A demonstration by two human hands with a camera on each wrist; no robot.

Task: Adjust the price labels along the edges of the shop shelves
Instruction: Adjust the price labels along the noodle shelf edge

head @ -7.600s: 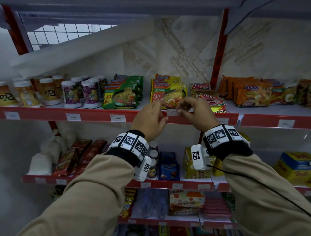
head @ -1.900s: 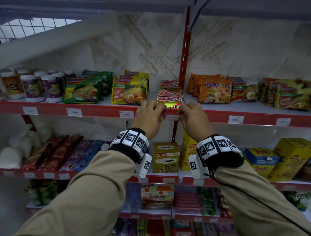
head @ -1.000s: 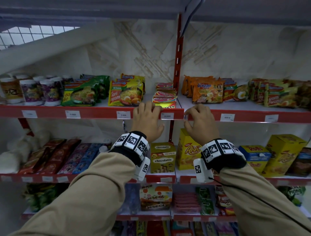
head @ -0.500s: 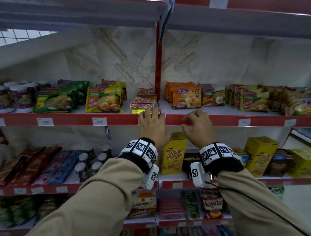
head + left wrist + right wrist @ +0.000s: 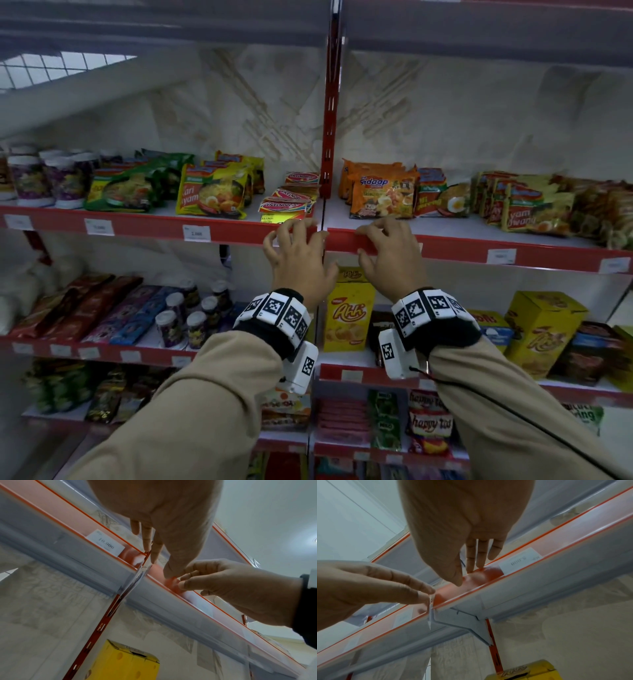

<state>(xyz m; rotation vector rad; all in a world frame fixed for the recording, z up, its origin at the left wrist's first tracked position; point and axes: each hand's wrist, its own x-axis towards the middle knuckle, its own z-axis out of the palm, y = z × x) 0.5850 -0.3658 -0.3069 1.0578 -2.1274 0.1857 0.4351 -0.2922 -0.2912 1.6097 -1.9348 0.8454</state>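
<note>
My right hand (image 5: 390,257) rests spread fingers on the red shelf edge (image 5: 455,248); the next label (image 5: 520,561), long axis along that rail, sits just beside them at 3 o'clock. My left hand (image 5: 298,260), fingers relaxed, lies farther, at 9.

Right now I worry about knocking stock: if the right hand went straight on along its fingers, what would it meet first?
The right hand already touches the red shelf-edge strip; past it, probably the orange Sedaap noodle packets, though depth is unclear.
</note>
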